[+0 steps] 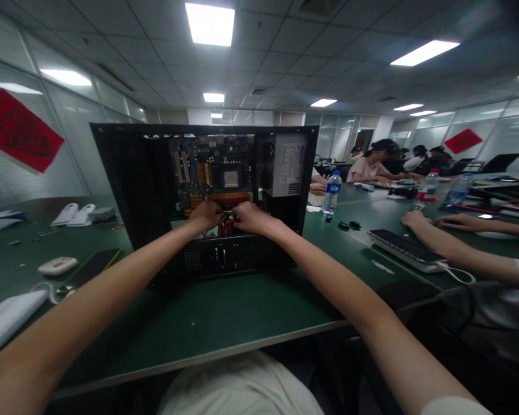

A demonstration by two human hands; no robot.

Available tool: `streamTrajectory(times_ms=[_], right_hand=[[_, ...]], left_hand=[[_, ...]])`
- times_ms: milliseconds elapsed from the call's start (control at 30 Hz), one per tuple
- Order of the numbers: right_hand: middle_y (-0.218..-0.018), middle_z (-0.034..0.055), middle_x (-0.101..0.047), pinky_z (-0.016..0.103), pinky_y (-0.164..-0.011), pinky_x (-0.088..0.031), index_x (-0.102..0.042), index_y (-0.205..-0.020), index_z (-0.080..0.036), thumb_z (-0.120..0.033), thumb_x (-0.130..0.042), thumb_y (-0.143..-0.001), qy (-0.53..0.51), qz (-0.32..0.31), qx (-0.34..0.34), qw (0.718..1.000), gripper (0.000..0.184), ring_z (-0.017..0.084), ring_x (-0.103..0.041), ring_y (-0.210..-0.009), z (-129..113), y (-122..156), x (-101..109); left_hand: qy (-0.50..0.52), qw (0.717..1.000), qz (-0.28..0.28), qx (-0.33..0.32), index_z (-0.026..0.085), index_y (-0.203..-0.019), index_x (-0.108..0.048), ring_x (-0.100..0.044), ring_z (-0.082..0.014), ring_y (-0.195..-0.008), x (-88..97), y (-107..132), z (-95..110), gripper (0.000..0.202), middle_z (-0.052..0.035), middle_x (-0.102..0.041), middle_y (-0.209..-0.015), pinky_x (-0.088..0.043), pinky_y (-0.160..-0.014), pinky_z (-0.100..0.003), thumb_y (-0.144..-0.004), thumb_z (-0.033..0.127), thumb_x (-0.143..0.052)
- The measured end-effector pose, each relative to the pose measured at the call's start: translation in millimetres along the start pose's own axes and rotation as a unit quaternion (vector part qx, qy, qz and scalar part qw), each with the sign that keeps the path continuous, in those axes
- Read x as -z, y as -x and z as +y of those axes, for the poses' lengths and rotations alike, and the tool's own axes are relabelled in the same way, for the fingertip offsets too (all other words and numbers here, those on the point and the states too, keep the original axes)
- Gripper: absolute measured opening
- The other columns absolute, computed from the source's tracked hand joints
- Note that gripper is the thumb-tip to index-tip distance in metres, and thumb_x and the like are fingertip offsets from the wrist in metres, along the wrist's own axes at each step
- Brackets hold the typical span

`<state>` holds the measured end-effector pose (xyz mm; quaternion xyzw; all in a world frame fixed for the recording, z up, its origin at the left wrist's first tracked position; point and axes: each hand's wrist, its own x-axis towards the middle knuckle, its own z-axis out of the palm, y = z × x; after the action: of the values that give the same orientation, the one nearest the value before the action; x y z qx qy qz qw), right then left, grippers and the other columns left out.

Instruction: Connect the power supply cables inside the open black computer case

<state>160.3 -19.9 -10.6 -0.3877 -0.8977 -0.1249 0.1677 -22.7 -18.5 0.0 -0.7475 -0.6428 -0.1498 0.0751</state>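
Note:
An open black computer case [229, 256] stands in front of me, its motherboard [216, 164] facing my way. A silver power supply [289, 164] sits in its upper right. My left hand [206, 216] reaches inside, fingers curled together at the motherboard's lower edge by the orange and red slots. Close beside it, my right hand [253, 218] is closed too, its fingertips pointing toward the left ones. Red and dark cables [227, 226] run between and below the hands. Whatever the fingertips pinch is too small and hidden to make out.
A phone [96, 266], a white earbud case [57, 266] and white holders [75, 214] lie left on the green table [242, 323]. To the right are a water bottle [332, 193], black clips [349, 225], a device on a cable [406, 249] and another person's arms [454, 248].

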Motion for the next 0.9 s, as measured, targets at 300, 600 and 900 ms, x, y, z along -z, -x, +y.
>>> streamTrajectory(times_ms=[300,600,900], right_hand=[[-0.116,0.0187,-0.069,0.03,-0.086,-0.05,-0.07,-0.108,-0.008,-0.023,-0.064,-0.09,0.008,0.027,0.006,1.0,0.024,0.028,-0.067,-0.107,-2,2,7],[-0.121,0.0183,-0.066,0.033,-0.092,-0.049,-0.065,-0.115,-0.007,-0.024,-0.063,-0.092,0.029,0.045,0.014,0.998,0.028,0.029,-0.064,-0.114,-3,-6,6],[-0.123,0.0187,-0.064,0.035,-0.095,-0.048,-0.063,-0.116,-0.008,-0.021,-0.061,-0.092,0.026,0.042,0.014,0.999,0.028,0.029,-0.062,-0.116,1,-11,-2]], left_hand=[[-0.012,1.0,-0.011,0.003,0.02,-0.098,-0.079,-0.072,-0.028,-0.091,3.0,5,5,0.03,-0.0147,-0.078,-0.1,-0.052,-0.073,-0.029,-0.09,0.037,-0.056],[-0.031,0.999,-0.008,-0.012,0.019,-0.1,-0.078,-0.071,-0.0236,-0.091,0.9,3,3,0.034,-0.0129,-0.078,-0.103,-0.049,-0.071,-0.025,-0.094,0.038,-0.051],[-0.013,1.0,0.01,-0.003,0.022,-0.1,-0.08,-0.071,-0.0222,-0.089,0.6,3,3,0.032,-0.0092,-0.078,-0.095,-0.051,-0.074,-0.023,-0.092,0.04,-0.056]])
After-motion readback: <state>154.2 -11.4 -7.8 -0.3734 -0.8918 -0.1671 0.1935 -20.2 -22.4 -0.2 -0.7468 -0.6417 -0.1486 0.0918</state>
